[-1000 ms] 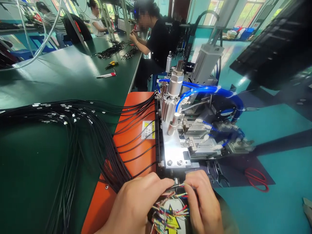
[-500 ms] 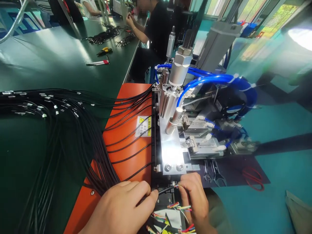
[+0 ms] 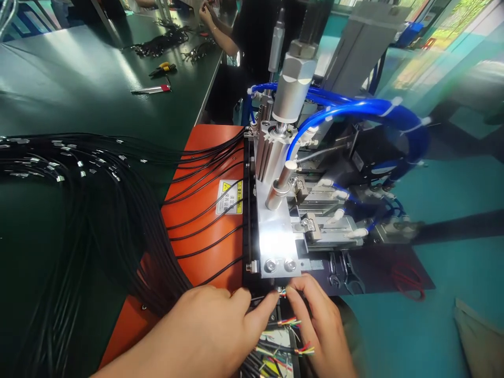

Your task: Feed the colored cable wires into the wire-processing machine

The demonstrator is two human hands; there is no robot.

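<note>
Cable end: a thin black sheathed cable (image 3: 262,298) with bared red, green and yellow cores (image 3: 282,292), held at the front edge of a bright aluminium fixture plate (image 3: 275,236).
Left hand (image 3: 208,325): thumb and fingers together, clamped on the cable.
Right hand (image 3: 321,325): fingertips (image 3: 298,286) just beside the cores; whether they grip, I cannot tell.
Below the hands: a bunch of black cable ends with bared multicoloured cores (image 3: 277,349).
Beyond: long black cables (image 3: 110,220) fan across an orange metal guard plate (image 3: 205,226).
Step in hand: apparently seating the cores at the fixture.
Next move: calls for steady, straight alignment.
</note>
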